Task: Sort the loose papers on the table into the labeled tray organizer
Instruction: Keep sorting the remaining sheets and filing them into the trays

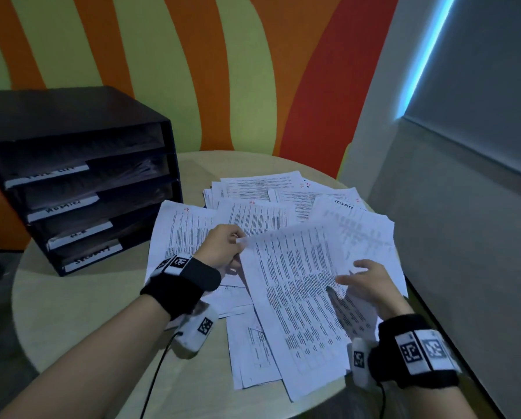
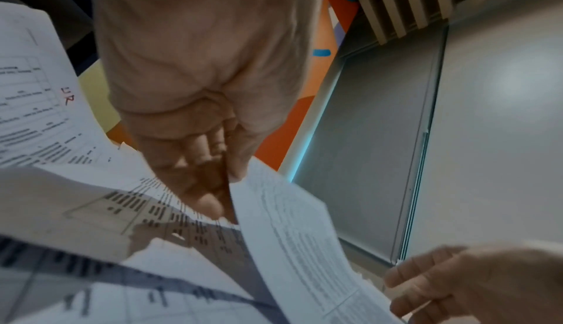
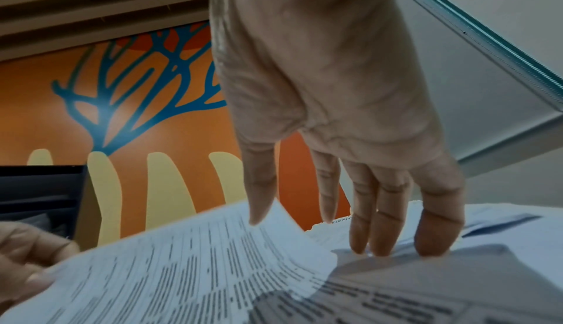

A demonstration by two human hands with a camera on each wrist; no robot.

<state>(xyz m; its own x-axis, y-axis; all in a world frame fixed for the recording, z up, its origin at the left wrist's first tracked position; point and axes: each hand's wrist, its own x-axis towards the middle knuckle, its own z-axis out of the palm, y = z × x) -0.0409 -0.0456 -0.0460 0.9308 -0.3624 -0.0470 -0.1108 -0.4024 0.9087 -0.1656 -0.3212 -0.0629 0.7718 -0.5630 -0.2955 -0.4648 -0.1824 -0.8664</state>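
Note:
Loose printed papers (image 1: 253, 204) lie scattered over the round table (image 1: 71, 313). My left hand (image 1: 223, 249) pinches the upper left corner of a large printed sheet (image 1: 298, 282), lifted and curving over the pile; the pinch shows in the left wrist view (image 2: 225, 179) on the sheet (image 2: 289, 233). My right hand (image 1: 365, 282) hovers over the sheet's right part with straight, spread fingers (image 3: 377, 220), their tips close to the papers (image 3: 198, 269). The dark tray organizer (image 1: 81, 176) stands at the table's back left, with white labels (image 1: 62, 207) on its shelves.
A sheet marked "SECURITY" (image 1: 344, 207) lies at the pile's right, near the table edge. A striped orange and green wall (image 1: 192, 71) stands behind the table, a grey wall (image 1: 465, 192) on the right. Cables (image 1: 159, 370) hang from my wrist bands.

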